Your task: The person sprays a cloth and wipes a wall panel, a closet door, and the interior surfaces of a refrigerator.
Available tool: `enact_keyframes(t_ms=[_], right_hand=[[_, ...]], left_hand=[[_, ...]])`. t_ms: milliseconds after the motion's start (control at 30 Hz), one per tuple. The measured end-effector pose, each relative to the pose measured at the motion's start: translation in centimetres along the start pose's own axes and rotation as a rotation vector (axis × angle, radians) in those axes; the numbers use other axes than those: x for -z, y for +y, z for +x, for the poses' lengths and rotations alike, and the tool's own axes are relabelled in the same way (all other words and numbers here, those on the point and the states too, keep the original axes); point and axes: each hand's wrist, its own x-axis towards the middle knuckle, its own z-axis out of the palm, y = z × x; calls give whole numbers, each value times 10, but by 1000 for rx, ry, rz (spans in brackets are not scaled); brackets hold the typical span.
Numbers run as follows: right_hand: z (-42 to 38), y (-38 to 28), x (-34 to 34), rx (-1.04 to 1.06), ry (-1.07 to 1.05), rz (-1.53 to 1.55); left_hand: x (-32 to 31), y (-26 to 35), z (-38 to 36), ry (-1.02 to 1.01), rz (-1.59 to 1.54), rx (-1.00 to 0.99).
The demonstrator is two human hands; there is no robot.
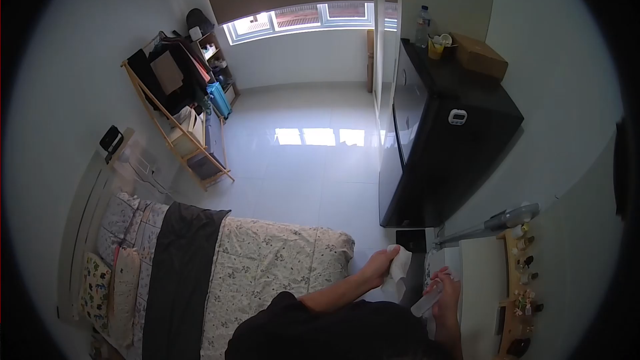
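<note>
My left hand (378,265) is closed around a white cloth (400,263), which could also be tissue; it hangs down in front of my body. To its right, my right hand (448,295) grips a translucent whitish bottle (424,303), tilted with its wide end toward my left side. The bottle's upper end is partly covered by my fingers, so its top cannot be made out. The cloth and the bottle are apart. Both hands are near the white-topped furniture (480,273) on the right.
A bed (280,253) with a dark throw lies left. Ahead right stands a black fridge (460,153) with a box (479,57) on top. A stick vacuum (493,223) leans near a wooden shelf (510,280) of small bottles. A clothes rack (150,103) stands far left.
</note>
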Motion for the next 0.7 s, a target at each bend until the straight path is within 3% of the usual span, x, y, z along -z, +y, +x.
enact_keyframes(t_ms=[33,200,300,467,633,700], right_hand=[[4,5,6,-143,18,87],[8,20,17,-153,-19,167],[15,18,38,-144,1,252],[36,2,59,-183,-215,266],[60,-28,82,-80,-150,124],[75,-33,101,115,-112,51]], left_hand=[[0,0,2,5,-5,-2],[0,2,17,139,5,19],[-8,-2,31,118,-70,56],[-52,10,64,-38,-75,130],[-112,14,110,-134,61,108],[-145,17,123,-231,157,86]])
